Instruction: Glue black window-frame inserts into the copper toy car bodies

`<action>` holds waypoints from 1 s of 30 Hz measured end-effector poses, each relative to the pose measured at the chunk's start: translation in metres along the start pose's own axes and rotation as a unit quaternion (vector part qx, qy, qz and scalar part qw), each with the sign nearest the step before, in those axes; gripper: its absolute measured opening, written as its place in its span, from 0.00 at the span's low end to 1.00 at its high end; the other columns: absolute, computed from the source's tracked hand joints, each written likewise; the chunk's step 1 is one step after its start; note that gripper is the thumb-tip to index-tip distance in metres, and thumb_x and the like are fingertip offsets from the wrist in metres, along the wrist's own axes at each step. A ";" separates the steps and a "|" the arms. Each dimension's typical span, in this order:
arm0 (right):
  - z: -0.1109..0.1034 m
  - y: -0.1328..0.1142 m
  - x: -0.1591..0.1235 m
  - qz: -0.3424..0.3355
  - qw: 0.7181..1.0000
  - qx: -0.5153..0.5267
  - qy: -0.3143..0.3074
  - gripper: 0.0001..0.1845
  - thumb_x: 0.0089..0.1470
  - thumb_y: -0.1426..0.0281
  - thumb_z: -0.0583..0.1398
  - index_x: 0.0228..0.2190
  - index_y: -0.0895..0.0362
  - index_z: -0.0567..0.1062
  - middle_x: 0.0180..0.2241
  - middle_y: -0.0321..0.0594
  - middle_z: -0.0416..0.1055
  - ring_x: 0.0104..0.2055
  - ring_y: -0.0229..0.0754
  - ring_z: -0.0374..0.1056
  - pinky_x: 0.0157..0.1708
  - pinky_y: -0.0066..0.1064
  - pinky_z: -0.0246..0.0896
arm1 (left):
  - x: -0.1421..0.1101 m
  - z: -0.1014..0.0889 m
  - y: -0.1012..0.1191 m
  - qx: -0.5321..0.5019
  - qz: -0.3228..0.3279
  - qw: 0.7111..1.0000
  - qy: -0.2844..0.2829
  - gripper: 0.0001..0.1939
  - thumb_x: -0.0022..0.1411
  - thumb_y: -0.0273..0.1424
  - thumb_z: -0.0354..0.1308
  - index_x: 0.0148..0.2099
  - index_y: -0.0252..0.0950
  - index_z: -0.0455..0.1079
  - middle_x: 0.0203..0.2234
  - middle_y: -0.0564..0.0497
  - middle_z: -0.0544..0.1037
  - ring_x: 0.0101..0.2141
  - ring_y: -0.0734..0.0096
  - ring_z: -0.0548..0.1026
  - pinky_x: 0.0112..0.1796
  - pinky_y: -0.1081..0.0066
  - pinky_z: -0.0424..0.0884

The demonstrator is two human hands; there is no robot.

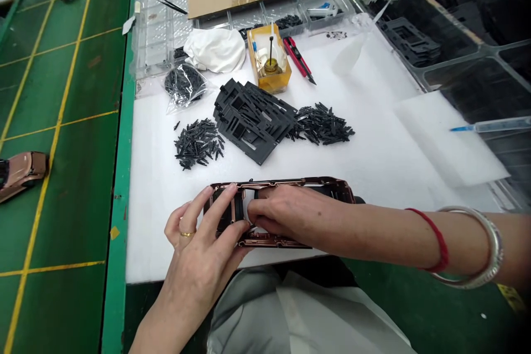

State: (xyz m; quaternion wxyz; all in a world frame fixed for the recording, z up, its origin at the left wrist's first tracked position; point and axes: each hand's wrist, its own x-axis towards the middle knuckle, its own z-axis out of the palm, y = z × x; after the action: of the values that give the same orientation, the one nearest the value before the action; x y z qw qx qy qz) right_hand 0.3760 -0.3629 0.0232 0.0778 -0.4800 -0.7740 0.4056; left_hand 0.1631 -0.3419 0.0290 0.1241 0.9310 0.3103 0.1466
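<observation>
A copper-brown model car body (274, 240) with black parts inside lies at the front edge of the white work surface. My left hand (207, 238) grips its left end, fingers over the far rim and thumb at the near side. Inside the body's opening, my right hand (286, 210) has its fingers bent and pressed together; what they hold, if anything, is hidden. Just beyond the body are a stack of flat black plastic panels (253, 119), a pile of small black parts (198, 144) to the left and another pile (326, 123) to the right.
Behind the panels stand a yellow box (276, 82) with a small jar, a red utility knife (298, 60) and a white cloth (215, 50). Clear trays (452, 61) of black parts line the right. Model cars (25, 174) sit on the green surface at left.
</observation>
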 end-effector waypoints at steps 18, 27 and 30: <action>0.004 0.007 -0.003 -0.022 0.999 0.017 0.038 0.09 0.59 0.76 0.57 0.34 0.55 0.77 0.28 0.37 0.70 0.28 0.36 0.62 0.25 0.26 0.45 | 0.011 -0.005 0.002 0.041 0.067 0.995 -0.054 0.07 0.63 0.26 0.55 0.41 0.41 0.73 0.67 0.54 0.50 0.66 0.51 0.46 0.58 0.49 0.46; 0.003 0.010 -0.005 -0.075 0.996 0.009 0.043 0.08 0.57 0.75 0.57 0.27 0.59 0.75 0.21 0.35 0.66 0.22 0.34 0.56 0.22 0.27 0.41 | 0.012 -0.008 0.003 0.050 0.064 0.992 -0.098 0.11 0.62 0.27 0.56 0.46 0.42 0.73 0.66 0.52 0.51 0.66 0.49 0.43 0.58 0.48 0.46; 0.003 0.011 -0.005 -0.082 0.995 -0.012 0.048 0.10 0.59 0.72 0.57 0.27 0.60 0.74 0.22 0.37 0.66 0.21 0.35 0.56 0.22 0.28 0.41 | 0.012 -0.007 0.004 0.056 0.064 0.992 -0.098 0.11 0.62 0.26 0.56 0.46 0.42 0.73 0.66 0.52 0.52 0.67 0.50 0.43 0.59 0.49 0.45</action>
State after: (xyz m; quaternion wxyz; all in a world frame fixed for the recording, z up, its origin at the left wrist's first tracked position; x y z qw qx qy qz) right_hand 0.3844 -0.3660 0.0149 0.1419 -0.4348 -0.8110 0.3648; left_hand 0.1723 -0.3366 0.0394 0.0920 0.9644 0.2439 0.0444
